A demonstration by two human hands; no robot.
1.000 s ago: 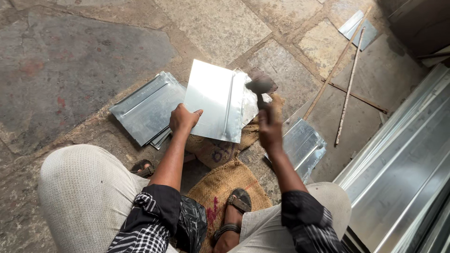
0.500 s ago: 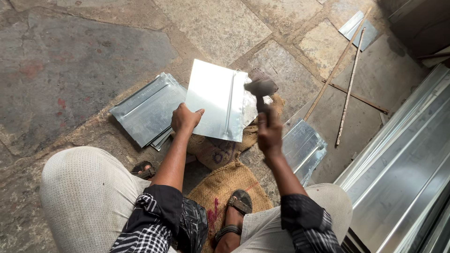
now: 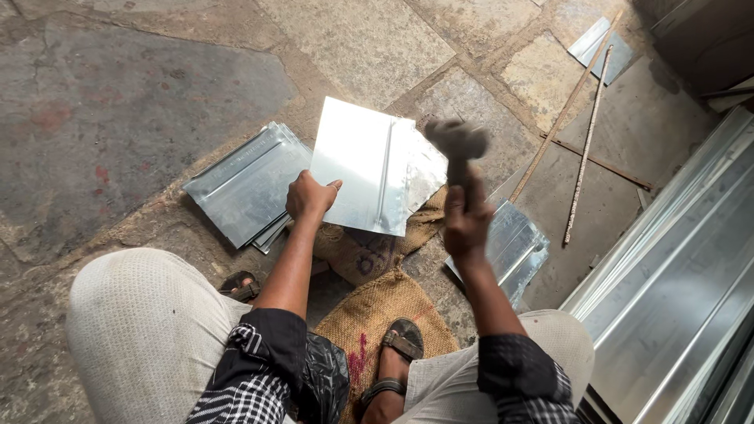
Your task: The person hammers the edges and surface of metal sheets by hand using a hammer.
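Head cam looks down at a person squatting on stone paving, knees wide, checked sleeves at the bottom edge. A sandalled foot (image 3: pixel 393 357) rests on burlap sacking (image 3: pixel 385 302) between the knees; a second sandal (image 3: pixel 238 286) peeks out by the left thigh, mostly hidden.

Left hand (image 3: pixel 312 196): arm stretched fwd, fingers curled over the near left edge of a shiny sheet-metal panel (image 3: pixel 357 161), gripping it. The panel lies tilted on the sacking, w/ a raised fold running down it; its right part is crumpled and partly hidden behind the hammer.

Right hand (image 3: pixel 466 220): clenched round the handle of a hammer (image 3: pixel 458 143), forearm raised, head up over the panel's right edge. Hammer head is motion-blurred, shape hard to make out.

Vs 0.5 s ago: hammer sits a little higher; left hand and panel unchanged.

Left of the panel, a stack of folded metal sheets (image 3: pixel 243 184); right of the wrist, another stack (image 3: pixel 510 247). Farther right, long metal channels (image 3: pixel 675 275), cut off by the frame. Beyond, thin rods (image 3: pixel 583 149) lie on the stone.
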